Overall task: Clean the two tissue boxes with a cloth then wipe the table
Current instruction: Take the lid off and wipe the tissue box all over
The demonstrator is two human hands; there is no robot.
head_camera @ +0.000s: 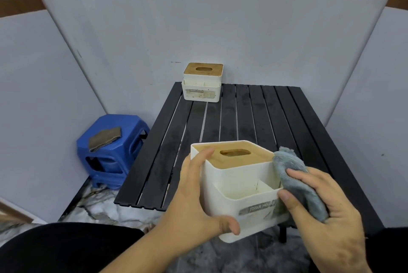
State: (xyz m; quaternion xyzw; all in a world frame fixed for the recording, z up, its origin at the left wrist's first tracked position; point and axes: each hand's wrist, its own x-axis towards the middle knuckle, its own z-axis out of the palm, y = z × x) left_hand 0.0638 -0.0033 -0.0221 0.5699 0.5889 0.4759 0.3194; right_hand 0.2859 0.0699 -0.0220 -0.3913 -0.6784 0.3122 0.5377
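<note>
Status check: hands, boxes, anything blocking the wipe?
Left hand grips near tissue box; right hand holds grey cloth on its right side. Far tissue box untouched at table back. Nothing blocking.

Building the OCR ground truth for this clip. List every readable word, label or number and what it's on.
"TISSUE HOL…" on the grey label of the near white plastic tissue box with wooden lid; the grey cloth hides the end.
"TISSUE HOLDER", small and only just legible, on the label of the far white tissue box with wooden lid.
Smaller print under both headings: too blurred to read.
No other text visible.
</note>
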